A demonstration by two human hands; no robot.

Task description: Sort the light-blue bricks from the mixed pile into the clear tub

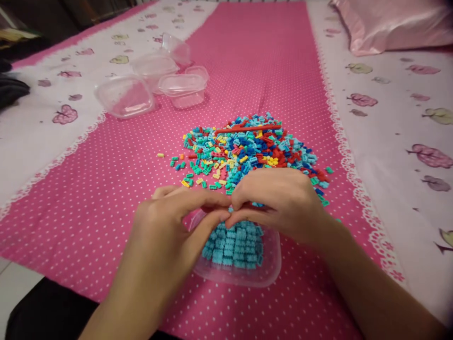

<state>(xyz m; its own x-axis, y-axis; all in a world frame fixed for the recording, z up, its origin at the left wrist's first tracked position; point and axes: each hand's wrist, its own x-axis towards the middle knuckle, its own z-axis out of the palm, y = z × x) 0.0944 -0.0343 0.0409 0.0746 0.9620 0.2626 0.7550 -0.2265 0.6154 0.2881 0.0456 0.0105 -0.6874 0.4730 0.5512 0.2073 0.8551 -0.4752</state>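
Observation:
My left hand and my right hand meet fingertip to fingertip above a clear plastic container. Both are closed in a pinch, and what sits between the fingers is mostly hidden, perhaps a small light-blue brick. Rows of light-blue toy bricks joined together fill the middle of the container. Just beyond my hands lies a heap of small toy bricks in blue, green, red and yellow. My right hand covers the heap's near edge.
Several clear plastic containers stand at the back left, some overlapping. A long red stick lies across the heap. Loose bricks are scattered left of it. A shiny pink cushion rests at the far right on the pink dotted cloth sheet.

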